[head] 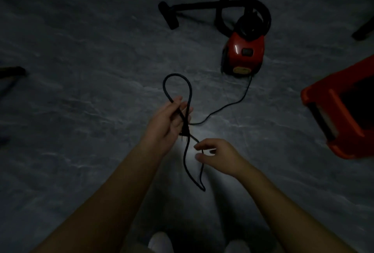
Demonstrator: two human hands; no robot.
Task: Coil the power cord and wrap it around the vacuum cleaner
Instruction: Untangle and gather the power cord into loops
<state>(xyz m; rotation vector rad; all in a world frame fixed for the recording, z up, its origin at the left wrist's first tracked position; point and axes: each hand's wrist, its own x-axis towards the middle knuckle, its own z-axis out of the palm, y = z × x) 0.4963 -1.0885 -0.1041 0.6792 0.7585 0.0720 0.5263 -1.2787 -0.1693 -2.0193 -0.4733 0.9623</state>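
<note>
Left hand (172, 117) clamped on looped power cord (187, 151), right hand (216, 156) pinching it lower; vacuum cleaner (243, 54) well apart on dim grey floor (91, 70).

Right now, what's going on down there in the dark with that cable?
A person standing on a grey floor is gathering up the black power cord of a red vacuum cleaner. The left hand holds the plug end with one loop sticking up above it, and the right hand pinches the cord lower down, where another loop hangs. The rest of the cord runs slack across the floor to the vacuum, so nothing is wrapped around it yet. A red stool is at the right edge.
</note>
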